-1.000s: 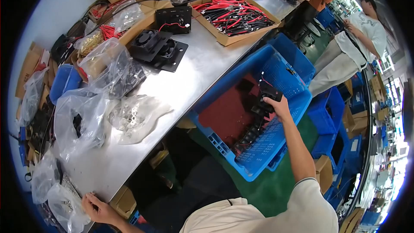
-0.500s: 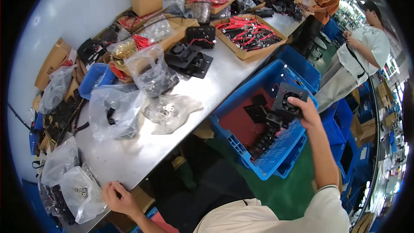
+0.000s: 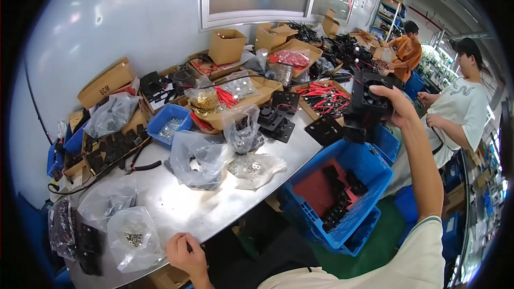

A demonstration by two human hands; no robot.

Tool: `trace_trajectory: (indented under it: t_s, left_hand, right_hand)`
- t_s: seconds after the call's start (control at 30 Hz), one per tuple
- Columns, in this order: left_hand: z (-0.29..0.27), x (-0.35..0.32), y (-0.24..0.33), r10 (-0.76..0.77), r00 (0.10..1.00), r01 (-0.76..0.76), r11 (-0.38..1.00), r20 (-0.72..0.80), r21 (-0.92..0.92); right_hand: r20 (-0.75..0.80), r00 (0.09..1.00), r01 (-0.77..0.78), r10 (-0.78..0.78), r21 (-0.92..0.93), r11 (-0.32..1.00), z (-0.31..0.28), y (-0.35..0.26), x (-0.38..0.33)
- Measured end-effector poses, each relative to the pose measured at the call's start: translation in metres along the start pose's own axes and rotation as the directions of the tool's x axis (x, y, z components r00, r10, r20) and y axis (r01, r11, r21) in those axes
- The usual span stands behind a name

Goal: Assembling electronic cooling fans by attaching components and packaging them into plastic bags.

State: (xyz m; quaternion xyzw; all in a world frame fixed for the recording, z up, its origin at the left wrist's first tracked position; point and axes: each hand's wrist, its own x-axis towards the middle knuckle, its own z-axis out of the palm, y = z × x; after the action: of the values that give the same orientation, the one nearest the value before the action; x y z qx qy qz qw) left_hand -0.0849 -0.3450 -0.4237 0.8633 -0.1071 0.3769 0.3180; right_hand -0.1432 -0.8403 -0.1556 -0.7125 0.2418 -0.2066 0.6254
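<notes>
My right hand (image 3: 399,106) grips a black fan unit (image 3: 370,95), its thumb across the face, raised above the blue crate (image 3: 369,199). A flat black plate with holes (image 3: 324,130) shows beside the unit; whether they are joined I cannot tell. Several black parts (image 3: 337,206) lie on the crate's reddish bottom. At the near edge of the metal table (image 3: 176,203), my left hand (image 3: 187,257) is curled closed, and any small thing in its fingers is hidden. Close to it is a clear bag of small metal parts (image 3: 134,238). More black fan parts (image 3: 276,122) sit farther back.
Clear plastic bags (image 3: 198,160) and a blue bin of metal pieces (image 3: 170,127) stand on the table. Behind are cardboard boxes (image 3: 227,46) and red-handled pieces (image 3: 326,98). Pliers (image 3: 143,166) lie at left. Two people (image 3: 460,93) (image 3: 408,53) are at the right.
My right hand has lifted the fan unit up from inside the crate to above its far side. The view has tilted up, showing more of the wall and window. My left hand stays at the table edge.
</notes>
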Motion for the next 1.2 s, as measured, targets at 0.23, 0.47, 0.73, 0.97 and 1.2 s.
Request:
trace_trajectory:
  t_s: [0.23,0.47,0.73,0.97,1.2]
  left_hand:
    - [0.007,0.033,0.075,-0.214,0.937,0.328,0.814,0.277,-0.48]
    - [0.09,0.048,0.152,0.169,0.884,0.094,0.849,0.437,-0.52]
    - [0.176,0.062,0.237,0.437,0.822,-0.273,0.865,0.365,-0.42]
    - [0.231,0.066,0.269,0.509,0.768,-0.434,0.86,0.39,-0.268]
    - [0.254,0.069,0.278,0.512,0.761,-0.456,0.859,0.398,-0.233]
  right_hand:
    - [0.199,0.978,-0.095,0.057,0.187,0.978,0.066,0.01,0.044]
    - [0.307,0.942,-0.243,0.135,0.347,0.906,0.079,0.066,0.096]
    - [0.401,0.909,-0.314,0.112,0.483,0.818,0.068,0.114,0.156]
    - [0.275,0.957,-0.168,0.091,0.273,0.947,0.065,0.112,0.172]
    - [0.203,0.967,0.138,-0.152,0.082,0.987,0.064,0.157,0.195]
